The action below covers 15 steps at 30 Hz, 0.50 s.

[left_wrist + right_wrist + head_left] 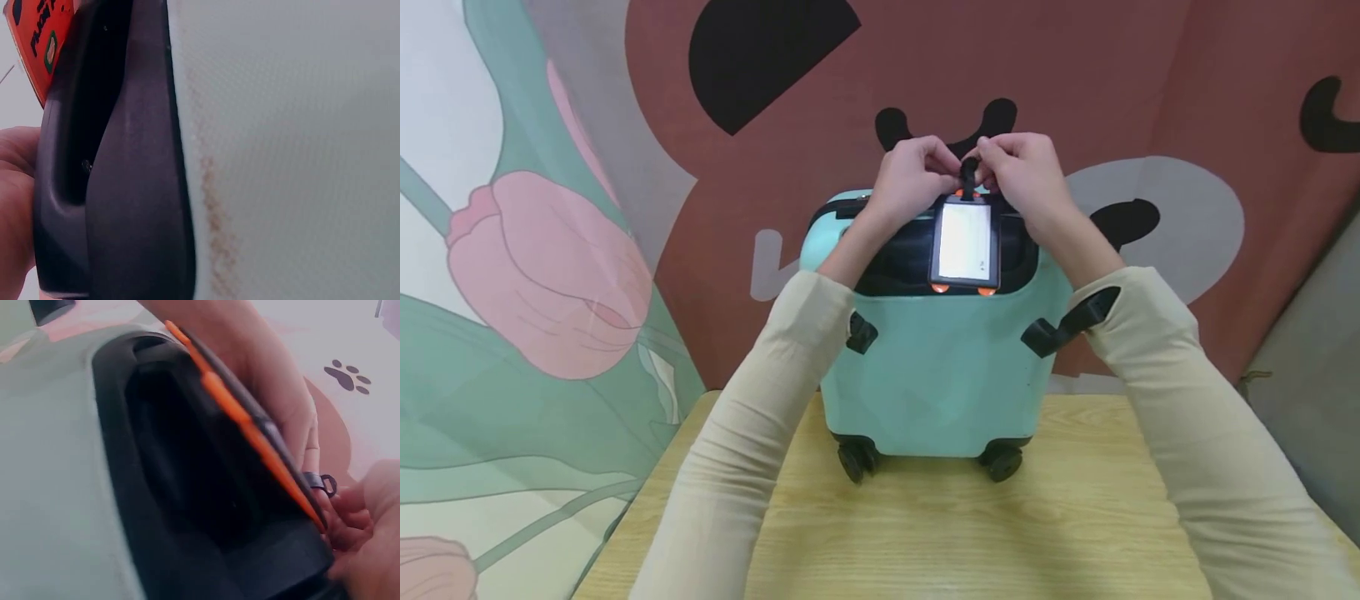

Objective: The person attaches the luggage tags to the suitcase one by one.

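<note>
A mint-green suitcase (pixel 940 375) stands upright on its wheels. Over its black top handle area hangs a luggage tag (pixel 966 242) with a white card and an orange edge, on a black strap (pixel 968 173). My left hand (pixel 916 173) pinches the strap from the left; my right hand (pixel 1028 173) pinches it from the right near its top. In the right wrist view the strap's small buckle end (pixel 324 483) shows between the fingers. The left wrist view has the black handle (pixel 65 150) in front of most of one hand, with the tag's orange back above.
The suitcase is on a wooden table (pixel 925 533). Behind it hangs a printed cloth (pixel 1075 67) with a cartoon face, and flower-print fabric (pixel 550 275) is at left. Black wrist mounts (pixel 1071 321) stick out from the sleeves, close to the suitcase front.
</note>
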Motion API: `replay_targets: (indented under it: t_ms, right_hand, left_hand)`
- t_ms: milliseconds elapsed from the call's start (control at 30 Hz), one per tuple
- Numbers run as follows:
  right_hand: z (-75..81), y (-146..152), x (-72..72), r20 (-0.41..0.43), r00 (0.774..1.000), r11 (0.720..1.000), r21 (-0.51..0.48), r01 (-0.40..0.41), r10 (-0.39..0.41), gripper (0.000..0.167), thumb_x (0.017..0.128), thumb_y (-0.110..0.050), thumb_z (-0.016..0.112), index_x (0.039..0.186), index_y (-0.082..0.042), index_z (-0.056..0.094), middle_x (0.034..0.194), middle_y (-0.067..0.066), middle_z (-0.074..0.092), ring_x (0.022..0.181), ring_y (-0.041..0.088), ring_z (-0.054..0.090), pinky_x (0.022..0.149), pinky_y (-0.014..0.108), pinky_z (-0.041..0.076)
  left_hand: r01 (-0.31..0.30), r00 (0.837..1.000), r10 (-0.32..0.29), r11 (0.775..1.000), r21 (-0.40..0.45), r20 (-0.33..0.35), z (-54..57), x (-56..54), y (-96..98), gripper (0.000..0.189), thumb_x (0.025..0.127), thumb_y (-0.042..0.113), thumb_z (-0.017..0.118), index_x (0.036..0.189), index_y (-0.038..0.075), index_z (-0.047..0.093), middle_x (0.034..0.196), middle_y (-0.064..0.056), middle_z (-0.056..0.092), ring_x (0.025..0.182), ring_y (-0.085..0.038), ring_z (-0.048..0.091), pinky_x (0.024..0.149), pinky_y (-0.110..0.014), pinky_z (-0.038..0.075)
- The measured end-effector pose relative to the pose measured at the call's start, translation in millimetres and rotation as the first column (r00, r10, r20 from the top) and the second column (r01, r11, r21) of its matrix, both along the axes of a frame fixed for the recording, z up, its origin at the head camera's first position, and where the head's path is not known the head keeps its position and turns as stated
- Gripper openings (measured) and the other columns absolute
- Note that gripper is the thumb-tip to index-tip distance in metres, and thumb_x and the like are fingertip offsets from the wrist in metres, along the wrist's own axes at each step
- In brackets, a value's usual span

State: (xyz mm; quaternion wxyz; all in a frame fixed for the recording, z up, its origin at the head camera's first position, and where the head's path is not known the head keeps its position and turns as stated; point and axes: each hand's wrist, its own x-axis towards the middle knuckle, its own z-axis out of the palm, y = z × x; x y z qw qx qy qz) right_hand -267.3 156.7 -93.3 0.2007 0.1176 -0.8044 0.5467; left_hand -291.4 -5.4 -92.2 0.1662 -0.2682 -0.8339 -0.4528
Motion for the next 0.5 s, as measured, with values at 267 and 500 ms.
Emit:
replay_targets:
  t_ms: [267, 500]
  right_hand:
    - [14.1, 16.6, -1.9, 0.120, 0.988, 0.975, 0.187, -0.116, 0.095, 0.034, 0.106, -0.024, 0.059, 0.124, 0.004, 0.068, 0.092, 0.002, 0.064, 0.088, 0.020, 0.054, 0.082, 0.028, 0.048]
    - [10.1, 6.4, -0.9, -0.069, 0.996, 0.910, 0.409, 0.073, -0.048, 0.035, 0.112, -0.025, 0.043, 0.131, 0.003, 0.050, 0.116, 0.016, 0.054, 0.097, 0.024, 0.051, 0.085, 0.034, 0.047]
  left_hand:
    - [-0.011, 1.000, 0.011, 0.999, -0.037, -0.006, -2.4, 0.6, 2.6, 0.017, 0.102, 0.011, 0.067, 0.116, 0.002, 0.071, 0.114, -0.009, 0.071, 0.102, -0.019, 0.064, 0.089, -0.020, 0.052]
    - [0.034, 0.996, -0.042, 0.994, -0.106, -0.074, -3.2, -2.9, 0.9, 0.012, 0.102, 0.008, 0.065, 0.112, 0.003, 0.070, 0.108, -0.008, 0.072, 0.098, -0.017, 0.063, 0.091, -0.021, 0.050]
